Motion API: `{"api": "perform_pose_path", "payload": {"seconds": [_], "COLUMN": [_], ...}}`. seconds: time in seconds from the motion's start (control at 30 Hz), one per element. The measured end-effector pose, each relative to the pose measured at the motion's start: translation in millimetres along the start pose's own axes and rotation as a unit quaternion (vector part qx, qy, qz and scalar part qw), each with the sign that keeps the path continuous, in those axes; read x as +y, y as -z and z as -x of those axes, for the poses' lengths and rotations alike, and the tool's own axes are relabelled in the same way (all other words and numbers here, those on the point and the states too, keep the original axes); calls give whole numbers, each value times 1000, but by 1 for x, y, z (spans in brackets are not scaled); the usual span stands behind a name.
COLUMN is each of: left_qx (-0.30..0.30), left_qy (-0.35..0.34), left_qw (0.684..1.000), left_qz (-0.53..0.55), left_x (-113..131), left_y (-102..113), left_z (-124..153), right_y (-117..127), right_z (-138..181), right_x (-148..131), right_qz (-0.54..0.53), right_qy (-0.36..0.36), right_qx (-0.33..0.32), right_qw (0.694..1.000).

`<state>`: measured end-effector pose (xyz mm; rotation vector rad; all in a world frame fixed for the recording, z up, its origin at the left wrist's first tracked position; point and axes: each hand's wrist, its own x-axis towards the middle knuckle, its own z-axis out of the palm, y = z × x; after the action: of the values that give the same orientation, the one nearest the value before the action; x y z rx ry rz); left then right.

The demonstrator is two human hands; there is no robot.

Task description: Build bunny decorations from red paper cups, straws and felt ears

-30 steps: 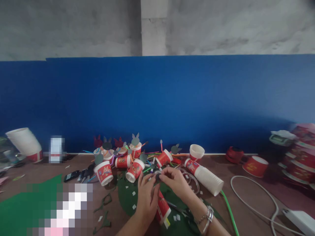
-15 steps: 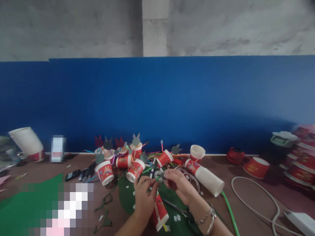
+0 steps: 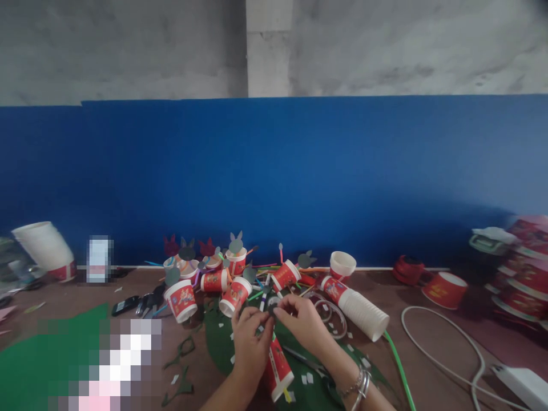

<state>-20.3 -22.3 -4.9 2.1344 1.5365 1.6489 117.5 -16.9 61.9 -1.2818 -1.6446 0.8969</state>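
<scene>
My left hand (image 3: 253,342) is closed in a pinch at the top end of a red paper cup (image 3: 279,370) lying on its side. A green straw pinched there a moment ago is now mostly hidden by the fingers. My right hand (image 3: 303,325) is closed too, its thumb and fingertips pressing a small dark round paper piece (image 3: 273,307) against the left fingertips. A yellow strip (image 3: 287,395) pokes out from the cup's lower end. Beneath lies a dark green sheet (image 3: 220,348) with white scraps and scissors (image 3: 306,359).
Several red paper cups (image 3: 181,301) with paper animal heads and coloured straws crowd the back. A stack of nested cups (image 3: 362,313) lies right of my hands, near a roll of tape (image 3: 329,314). A white cable (image 3: 440,362) loops at the right. Keys (image 3: 148,304) lie left.
My right hand has moved slightly left and in, bringing the dark paper piece to the left fingertips, where the green straw end showed. My left hand has hardly moved.
</scene>
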Motion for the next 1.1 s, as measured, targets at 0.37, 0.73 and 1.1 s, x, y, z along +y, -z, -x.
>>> {"api": "perform_pose_path", "payload": {"seconds": [0.37, 0.73, 1.1], "left_qx": [7, 1, 12], "left_qy": [6, 17, 42], "left_qw": [1000, 1000, 999], "left_qz": [-2, -3, 13], "left_x": [2, 2, 0], "left_y": [1, 2, -3], "left_z": [1, 1, 2], "right_y": [-14, -22, -14], "right_z": [4, 8, 4], "right_x": [2, 3, 3], "right_qz": [-29, -39, -250], "right_qy": [-35, -35, -99], "right_qx": [52, 89, 63], "right_qw": [998, 995, 961]}}
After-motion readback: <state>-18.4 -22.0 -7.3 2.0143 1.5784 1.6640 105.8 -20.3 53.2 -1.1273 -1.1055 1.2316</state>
